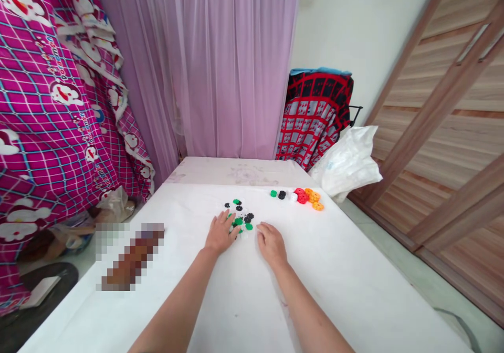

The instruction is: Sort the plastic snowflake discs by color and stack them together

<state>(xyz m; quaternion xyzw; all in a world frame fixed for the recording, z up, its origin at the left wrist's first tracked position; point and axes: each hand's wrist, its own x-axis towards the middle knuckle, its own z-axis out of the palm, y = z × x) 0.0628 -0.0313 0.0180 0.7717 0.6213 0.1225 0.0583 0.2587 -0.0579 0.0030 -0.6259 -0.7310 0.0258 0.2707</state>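
Observation:
A loose pile of small round pieces, green, black and white, lies in the middle of the table. My left hand (221, 233) is over the pile's left side, fingers spread and touching pieces, among them a green disc (238, 221). To the right of the pile, my right hand (272, 242) rests on the table with its fingers curled together. Whatever may be inside those fingers is hidden. Between the hands are another green disc (249, 227) and a black disc (250, 216). Farther back lie a green piece (236, 201) and a black piece (227, 205).
At the back right stand a green stack (273, 193), a black stack (282, 195), a white stack (293, 197), red pieces (302, 197) and orange pieces (315, 197). A blurred-out item (134, 258) lies left on the white table (334, 279). A white bag (346, 164) adjoins the right edge.

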